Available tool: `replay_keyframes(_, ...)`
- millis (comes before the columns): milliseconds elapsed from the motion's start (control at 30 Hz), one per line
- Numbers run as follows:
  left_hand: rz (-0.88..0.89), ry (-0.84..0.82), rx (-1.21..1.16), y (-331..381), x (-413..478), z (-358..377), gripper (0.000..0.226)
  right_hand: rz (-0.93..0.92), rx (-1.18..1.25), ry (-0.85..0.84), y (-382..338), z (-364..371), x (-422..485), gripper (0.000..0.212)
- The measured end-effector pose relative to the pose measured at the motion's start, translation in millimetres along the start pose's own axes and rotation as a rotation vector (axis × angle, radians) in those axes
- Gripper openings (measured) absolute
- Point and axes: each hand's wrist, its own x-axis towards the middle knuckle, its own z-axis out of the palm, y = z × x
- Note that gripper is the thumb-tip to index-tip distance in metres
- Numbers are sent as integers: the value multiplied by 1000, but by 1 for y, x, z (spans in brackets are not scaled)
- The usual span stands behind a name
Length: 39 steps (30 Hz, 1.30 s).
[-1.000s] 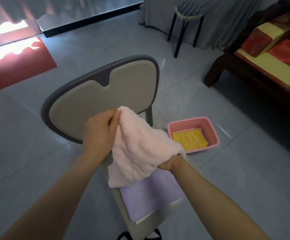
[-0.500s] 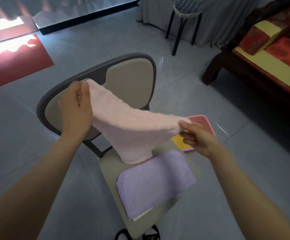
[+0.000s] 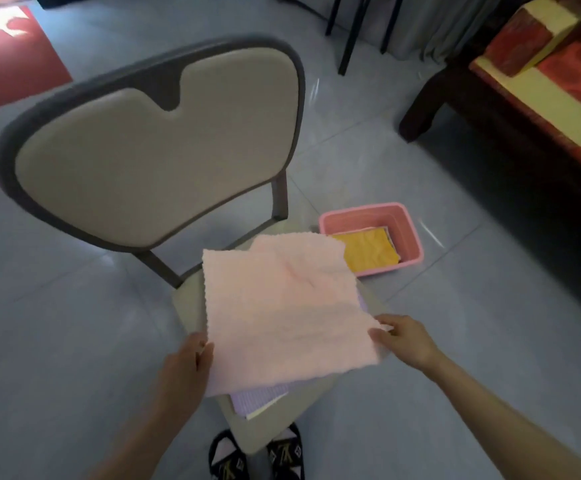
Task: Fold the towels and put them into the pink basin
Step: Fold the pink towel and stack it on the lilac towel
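Pink towel (image 3: pixel 282 306) lies spread over the chair seat (image 3: pixel 186 299) (centre of frame), left grip (image 3: pixel 185 362) and right grip (image 3: pixel 405 341) each pinching one near corner; pink basin (image 3: pixel 415 245) sits on the floor at upper right, nearer the right grip

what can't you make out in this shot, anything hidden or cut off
Head view only:
- purple towel: mostly under the pink towel; only slivers show.
- pink basin: near corner hidden by the pink towel; anything beneath the yellow towel hidden.
- stool: seat cut off by the top edge.
- left hand: fingers hidden under the pink towel.
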Motion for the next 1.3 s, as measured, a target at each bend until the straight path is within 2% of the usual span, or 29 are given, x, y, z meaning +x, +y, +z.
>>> replay_keyframes(67, -48, -65, 9, -17, 3, 28, 20, 27, -107, 72, 21, 35, 6, 44)
replay_keyframes(133, -66, -120, 31, -27, 7, 45, 20, -2, -250, 70, 35, 58, 6, 61)
replay_keyframes(267, 7, -368, 151, -48, 20, 62, 7, -77, -562, -130, 37, 82, 9, 60)
replay_keyframes(300, 56, -393, 179, -49, 29, 61, 16, -56, -619, -174, 28, 79, 14, 56)
replay_keyframes(367, 105, -324, 232, -47, 58, 57, 37, -12, -620, -119, 5, 63, 30, 40)
replay_keyframes(400, 105, -239, 230, -44, 79, 57, 38, -12, -562, -28, -6, 53, 44, 34)
replay_keyframes(500, 212, 55, 163, -26, 138, 55, 10, -189, -313, 258, -36, 34, 94, 25)
replay_keyframes(533, 252, 68, 183, -21, 155, 57, 18, -229, -256, 286, -44, 36, 116, 24)
replay_keyframes(600, 245, -50, 270, -10, 177, 65, 39, -231, -169, 255, -54, 49, 160, 26)
replay_keyframes(667, 170, -155, 398, -4, 186, 74, 47, -190, -111, 177, -59, 65, 189, 36)
replay_keyframes(767, 115, -179, 435, 0, 191, 78, 32, -200, -158, 101, -58, 82, 214, 48)
replay_keyframes(833, 167, -163, 459, -1, 193, 72, 22, -223, -221, 68, -58, 85, 220, 40)
replay_keyframes(933, 318, -92, 294, 1, 197, 55, 26, -364, -367, 81, -59, 80, 220, 21)
replay_keyframes(1033, 410, -91, 57, 20, 201, 28, 23, -476, -413, 89, -60, 62, 207, 21)
replay_keyframes(1100, 384, -234, -45, 33, 207, 9, 23, -499, -426, 121, -57, 48, 197, 29)
replay_keyframes(1200, 309, -574, -136, 48, 215, -18, 53, -515, -364, 186, -46, 19, 177, 33)
replay_keyframes(1267, 214, -746, -173, 52, 219, -23, 51, -524, -232, 305, -40, -2, 164, 32)
replay_keyframes(1300, 178, -752, -193, 54, 222, -20, 43, -495, -123, 372, -36, -10, 164, 29)
